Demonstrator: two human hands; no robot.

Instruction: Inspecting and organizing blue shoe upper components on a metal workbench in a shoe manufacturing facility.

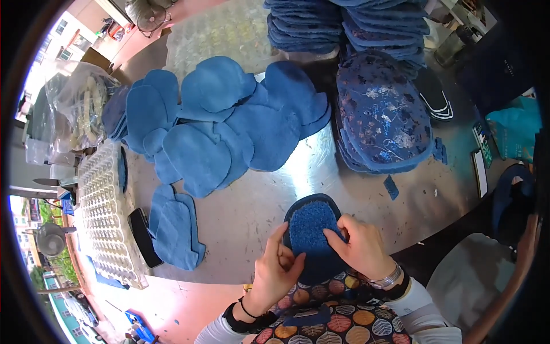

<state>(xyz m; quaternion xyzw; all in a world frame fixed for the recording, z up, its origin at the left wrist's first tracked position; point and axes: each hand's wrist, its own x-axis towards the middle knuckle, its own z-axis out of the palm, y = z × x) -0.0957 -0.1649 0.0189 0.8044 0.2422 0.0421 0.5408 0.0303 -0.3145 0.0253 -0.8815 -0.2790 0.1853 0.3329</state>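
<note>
A rounded blue pad [312, 229] with a fuzzy blue middle and a dark blue rim lies at the near edge of the metal table [258, 212]. My left hand [278, 269] pinches its left lower edge. My right hand [360, 246] presses fingertips on its right side. Both hands grip the same pad. A bracelet sits on my right wrist and a dark band on my left.
Many flat blue fabric pieces [223, 126] are spread over the table's middle. A stack of floral-patterned blue pads [381, 114] stands at the right, with taller blue stacks [349, 23] behind. A clear blister tray [106, 212] and a black phone [143, 235] lie at left.
</note>
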